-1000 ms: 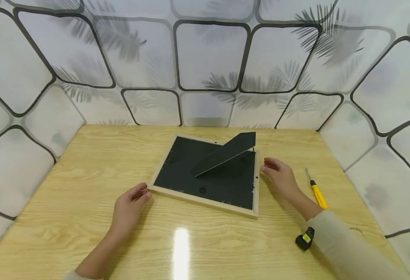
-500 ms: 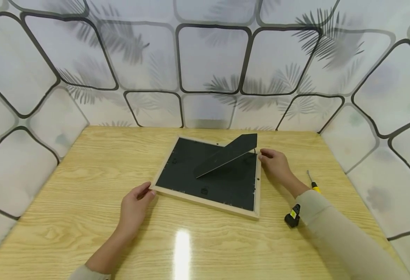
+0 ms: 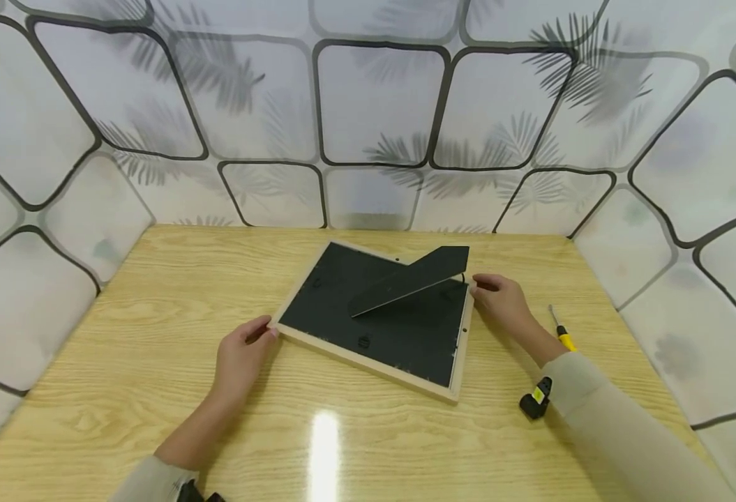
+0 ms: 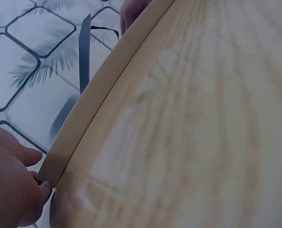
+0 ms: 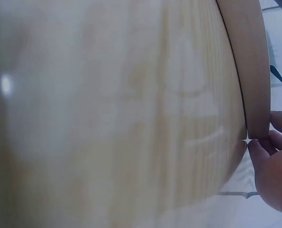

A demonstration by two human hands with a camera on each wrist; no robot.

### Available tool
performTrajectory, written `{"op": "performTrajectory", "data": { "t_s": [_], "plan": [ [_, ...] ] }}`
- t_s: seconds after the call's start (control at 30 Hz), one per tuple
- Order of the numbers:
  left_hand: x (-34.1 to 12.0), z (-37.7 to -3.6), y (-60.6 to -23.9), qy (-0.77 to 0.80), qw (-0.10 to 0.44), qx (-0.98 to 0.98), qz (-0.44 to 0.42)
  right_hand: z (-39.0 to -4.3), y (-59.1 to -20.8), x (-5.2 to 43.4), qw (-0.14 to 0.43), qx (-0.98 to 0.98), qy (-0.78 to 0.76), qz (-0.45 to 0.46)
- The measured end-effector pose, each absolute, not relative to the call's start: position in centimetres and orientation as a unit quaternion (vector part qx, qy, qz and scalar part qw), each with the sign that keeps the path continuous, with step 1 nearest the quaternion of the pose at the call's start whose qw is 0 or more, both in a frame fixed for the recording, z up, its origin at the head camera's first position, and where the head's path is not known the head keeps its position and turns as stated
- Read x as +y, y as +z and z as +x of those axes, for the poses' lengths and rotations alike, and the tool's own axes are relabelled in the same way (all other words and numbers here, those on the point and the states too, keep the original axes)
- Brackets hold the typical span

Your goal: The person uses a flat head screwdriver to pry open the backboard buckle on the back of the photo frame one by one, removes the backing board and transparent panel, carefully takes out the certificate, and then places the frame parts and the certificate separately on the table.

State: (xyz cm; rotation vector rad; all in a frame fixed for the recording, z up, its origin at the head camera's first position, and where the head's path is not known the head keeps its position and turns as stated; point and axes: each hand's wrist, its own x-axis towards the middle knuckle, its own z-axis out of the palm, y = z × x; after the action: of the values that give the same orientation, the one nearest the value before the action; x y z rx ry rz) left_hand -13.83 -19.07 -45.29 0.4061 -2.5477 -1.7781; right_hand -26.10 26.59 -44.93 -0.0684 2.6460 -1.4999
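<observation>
Pale wood and black backing board: that is the picture frame (image 3: 374, 317), lying face down near the middle of the surface (image 3: 154, 390), with its black easel leg (image 3: 411, 279) propped up at a slant over the back. I take the frame as my landmark. My left hand (image 3: 242, 355) is at the frame's near-left corner, thumb and fingers pinching the wooden edge; the left wrist view shows the fingertips (image 4: 34, 187) closed right at that corner. My right hand (image 3: 499, 300) is at the frame's far-right corner, and the right wrist view shows its fingers (image 5: 274, 142) curled against the end of the wooden rail, so this grip too is pinching the frame rather than spread. What has changed: a second ago the right hand hung loose beside the frame's right edge, apart from it; it has since moved up to that corner, and the frame has swung a little, its near-right corner now lying further in and its far side turned somewhat (a small rotation, not a lift, as far as I can judge). I read that as both hands now steering the frame about on the wood. To the right of the frame, past my right sleeve, lies a yellow-handled screwdriver (image 3: 561, 329). I see no containers here.
</observation>
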Motion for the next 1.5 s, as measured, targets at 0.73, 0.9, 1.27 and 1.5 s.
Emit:
{"op": "performTrajectory", "data": {
  "t_s": [0.73,0.9,1.27,1.5],
  "plan": [
    [-21.4,-19.3,-45.0,-0.556,0.023,-0.822,0.121,-19.7,-44.5,26.7,0.092,0.886,-0.451,-0.060],
    [-21.6,-19.7,-45.1,-0.560,0.029,-0.818,0.131,-19.2,-44.3,26.1,0.104,0.882,-0.456,-0.047],
    [-17.9,-15.2,-44.5,-0.619,-0.020,-0.776,0.116,-23.0,-44.0,25.1,0.126,0.869,-0.474,-0.066],
    [-15.6,-13.6,-44.8,-0.620,-0.020,-0.779,0.090,-24.4,-44.1,24.6,0.146,0.856,-0.491,-0.065]
  ]
}}
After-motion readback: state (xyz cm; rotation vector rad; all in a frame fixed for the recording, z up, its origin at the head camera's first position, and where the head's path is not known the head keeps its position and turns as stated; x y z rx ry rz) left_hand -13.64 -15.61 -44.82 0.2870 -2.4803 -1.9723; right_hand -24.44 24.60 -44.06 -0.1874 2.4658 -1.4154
